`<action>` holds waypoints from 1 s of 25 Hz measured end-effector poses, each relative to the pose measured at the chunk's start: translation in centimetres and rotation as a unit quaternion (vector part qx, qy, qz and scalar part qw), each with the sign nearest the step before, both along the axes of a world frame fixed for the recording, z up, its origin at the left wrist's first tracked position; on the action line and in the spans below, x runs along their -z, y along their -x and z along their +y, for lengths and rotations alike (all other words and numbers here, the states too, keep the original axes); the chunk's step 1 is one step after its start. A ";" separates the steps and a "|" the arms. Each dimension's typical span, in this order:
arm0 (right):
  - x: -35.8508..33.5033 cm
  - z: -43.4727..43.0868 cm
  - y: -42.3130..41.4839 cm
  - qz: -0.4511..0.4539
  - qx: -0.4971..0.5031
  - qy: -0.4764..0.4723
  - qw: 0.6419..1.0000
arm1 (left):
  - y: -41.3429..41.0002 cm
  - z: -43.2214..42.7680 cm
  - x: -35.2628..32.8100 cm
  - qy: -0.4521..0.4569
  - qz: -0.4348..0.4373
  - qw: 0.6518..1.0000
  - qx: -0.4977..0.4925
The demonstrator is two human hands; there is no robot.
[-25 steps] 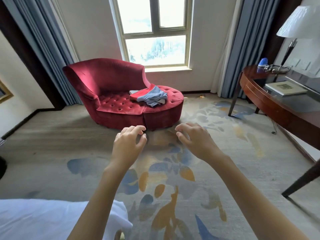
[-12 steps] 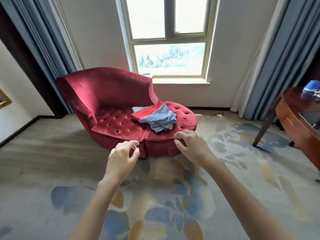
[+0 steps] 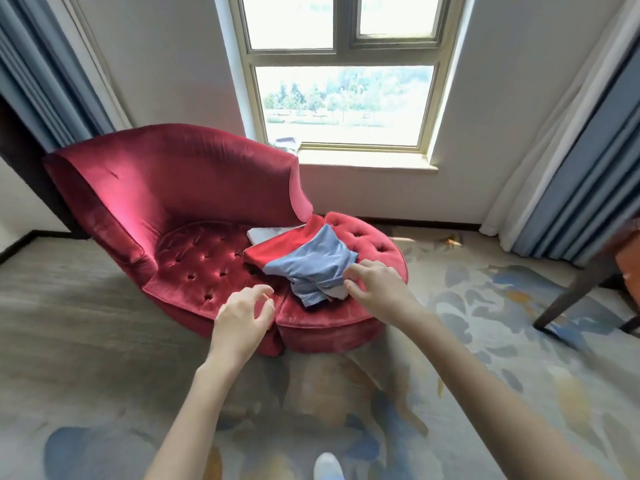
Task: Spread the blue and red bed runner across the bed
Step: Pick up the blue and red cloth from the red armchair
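Bed runner [image 3: 308,263]: bunched on red chair [image 3: 180,216], frame centre.
Right hand [image 3: 375,284]: open, fingertips touched to runner.
Left hand [image 3: 244,315]: open, empty.

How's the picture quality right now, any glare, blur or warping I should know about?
Head view: the window is bright and washes out the sill; wide-angle warping bows the curtains and walls; the desk at the right edge is motion-blurred; the bed runner, left hand and right hand stay fairly sharp.
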State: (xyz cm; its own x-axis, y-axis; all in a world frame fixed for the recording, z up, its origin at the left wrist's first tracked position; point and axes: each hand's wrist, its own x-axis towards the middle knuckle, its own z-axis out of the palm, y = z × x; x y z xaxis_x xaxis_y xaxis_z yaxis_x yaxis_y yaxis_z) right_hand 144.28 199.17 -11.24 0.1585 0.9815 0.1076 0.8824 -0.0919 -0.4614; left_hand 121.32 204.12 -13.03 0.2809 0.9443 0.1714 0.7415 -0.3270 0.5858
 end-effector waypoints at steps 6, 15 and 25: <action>3.5 13.7 -5.5 0.013 -0.014 0.060 0.998 | -5.6 12.6 3.4 0.077 0.016 0.997 0.001; 13.7 36.4 -13.1 0.023 -0.039 0.175 0.983 | -13.0 31.4 13.8 0.267 0.003 0.954 -0.135; 33.0 53.7 -20.2 0.015 0.105 0.315 0.943 | -19.7 46.4 33.6 0.410 -0.085 0.828 -0.373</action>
